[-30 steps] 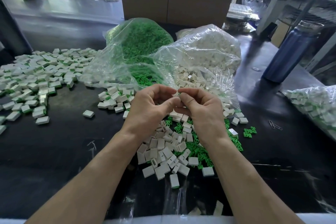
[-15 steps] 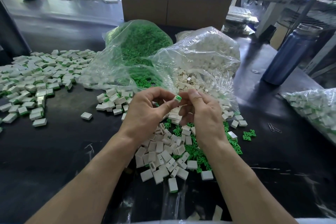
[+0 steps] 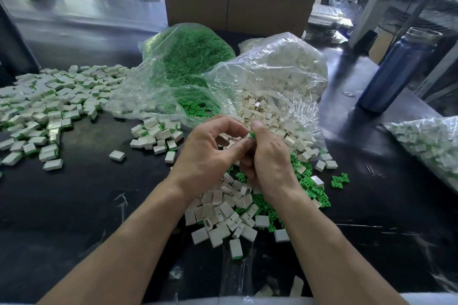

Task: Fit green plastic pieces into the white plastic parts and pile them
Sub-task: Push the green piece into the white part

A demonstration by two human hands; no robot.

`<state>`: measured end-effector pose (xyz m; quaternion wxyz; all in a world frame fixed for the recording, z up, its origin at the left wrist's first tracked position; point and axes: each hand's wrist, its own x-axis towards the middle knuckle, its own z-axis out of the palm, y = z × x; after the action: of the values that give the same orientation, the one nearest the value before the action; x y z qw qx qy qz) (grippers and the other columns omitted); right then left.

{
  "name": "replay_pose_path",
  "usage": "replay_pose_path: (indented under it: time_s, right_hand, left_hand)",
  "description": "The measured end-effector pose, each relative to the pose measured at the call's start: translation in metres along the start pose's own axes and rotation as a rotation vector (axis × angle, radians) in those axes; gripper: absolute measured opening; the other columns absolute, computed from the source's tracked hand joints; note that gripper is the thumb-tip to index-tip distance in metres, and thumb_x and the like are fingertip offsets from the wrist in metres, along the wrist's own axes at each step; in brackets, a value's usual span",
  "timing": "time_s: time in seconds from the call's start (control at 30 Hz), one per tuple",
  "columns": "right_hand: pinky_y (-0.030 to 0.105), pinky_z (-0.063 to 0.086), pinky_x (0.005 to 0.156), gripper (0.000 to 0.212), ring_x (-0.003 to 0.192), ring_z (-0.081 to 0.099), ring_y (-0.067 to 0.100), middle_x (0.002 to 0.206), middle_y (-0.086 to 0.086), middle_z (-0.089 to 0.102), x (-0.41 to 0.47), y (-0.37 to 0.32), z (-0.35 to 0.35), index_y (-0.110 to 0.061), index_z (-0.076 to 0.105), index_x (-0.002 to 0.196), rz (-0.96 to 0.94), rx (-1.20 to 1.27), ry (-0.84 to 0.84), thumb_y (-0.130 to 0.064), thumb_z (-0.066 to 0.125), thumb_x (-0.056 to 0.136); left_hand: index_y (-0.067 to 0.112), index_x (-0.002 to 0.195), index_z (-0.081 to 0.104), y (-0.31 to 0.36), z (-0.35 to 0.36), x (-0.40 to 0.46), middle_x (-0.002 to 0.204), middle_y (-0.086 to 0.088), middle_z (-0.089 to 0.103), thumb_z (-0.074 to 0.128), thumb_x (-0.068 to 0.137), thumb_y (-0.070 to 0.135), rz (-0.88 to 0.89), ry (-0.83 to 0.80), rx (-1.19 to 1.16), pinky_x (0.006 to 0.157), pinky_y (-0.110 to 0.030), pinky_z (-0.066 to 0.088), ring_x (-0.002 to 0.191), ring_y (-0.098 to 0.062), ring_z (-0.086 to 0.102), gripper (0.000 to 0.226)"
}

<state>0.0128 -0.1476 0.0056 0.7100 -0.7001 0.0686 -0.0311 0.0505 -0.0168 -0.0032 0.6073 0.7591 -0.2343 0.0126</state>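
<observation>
While both hands meet above the dark worktop (image 3: 74,205), they pinch one small white part (image 3: 248,136) with a green piece (image 3: 252,134) at its end. The left hand (image 3: 210,153) holds it between thumb and first finger, with the other fingers curled. The right hand (image 3: 267,156) has its thumb on top of the green piece, and its fingers curl under.

Right below the hands lies a loose heap of white parts (image 3: 223,215), mixed with loose green pieces (image 3: 309,188) on the right side. One white part with a green end (image 3: 235,249) lies alone at the near edge of the heap. A small clump of green pieces (image 3: 340,180) lies apart to the right.

Behind the hands sit two clear bags. The bag of green pieces (image 3: 188,57) is on the left, and the bag of white parts (image 3: 277,77) is on the right, touching it. Both bags are open toward the hands.

Far to the left is a wide pile of finished parts (image 3: 49,106), white with green edges. A smaller pile (image 3: 156,134) lies just left of the hands. At the right edge is another bag of parts (image 3: 428,146). A blue bottle (image 3: 394,72) stands behind it. A paper clip (image 3: 374,171) lies on the worktop near that bag.
</observation>
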Motion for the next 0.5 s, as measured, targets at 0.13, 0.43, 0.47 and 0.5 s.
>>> replay_pose_path:
  time_s: [0.13, 0.43, 0.47, 0.5]
  right_hand:
    - [0.010, 0.039, 0.037, 0.072, 0.038, 0.056, -0.003, 0.045, -0.011, 0.059, -0.001, 0.001, 0.000, -0.029, 0.071, 0.060, -0.021, 0.076, -0.017, -0.036, 0.028, 0.117]
    - [0.014, 0.037, 0.036, 0.052, 0.037, 0.052, -0.002, 0.045, -0.009, 0.059, 0.002, 0.008, -0.002, -0.021, 0.065, 0.085, -0.020, 0.053, 0.003, -0.041, 0.027, 0.115]
    - [0.014, 0.037, 0.036, 0.052, 0.037, 0.052, -0.002, 0.046, -0.009, 0.059, 0.004, 0.010, -0.003, -0.021, 0.066, 0.086, -0.021, 0.050, 0.005, -0.042, 0.027, 0.115]
    - [0.015, 0.037, 0.036, 0.053, 0.038, 0.052, -0.001, 0.047, -0.010, 0.059, 0.005, 0.012, -0.003, -0.023, 0.068, 0.086, -0.023, 0.053, 0.006, -0.043, 0.028, 0.115]
  left_hand:
    - [0.007, 0.099, 0.073, 0.003, 0.003, -0.001, 0.109, -0.005, 0.073, 0.077, 0.093, 0.010, -0.024, -0.003, -0.064, 0.078, -0.050, 0.064, 0.084, -0.023, 0.076, 0.007]
    - [0.010, 0.098, 0.073, 0.002, 0.004, -0.003, 0.112, -0.002, 0.072, 0.078, 0.092, 0.012, 0.004, -0.017, -0.039, 0.085, -0.050, 0.062, 0.093, -0.024, 0.074, 0.007]
    - [0.011, 0.098, 0.073, 0.003, 0.004, -0.003, 0.113, -0.002, 0.072, 0.078, 0.092, 0.012, 0.010, -0.017, -0.038, 0.086, -0.051, 0.062, 0.095, -0.025, 0.073, 0.007]
    - [0.010, 0.098, 0.073, 0.003, 0.005, -0.004, 0.113, -0.002, 0.072, 0.077, 0.092, 0.010, 0.010, -0.016, -0.045, 0.087, -0.052, 0.062, 0.096, -0.025, 0.073, 0.007]
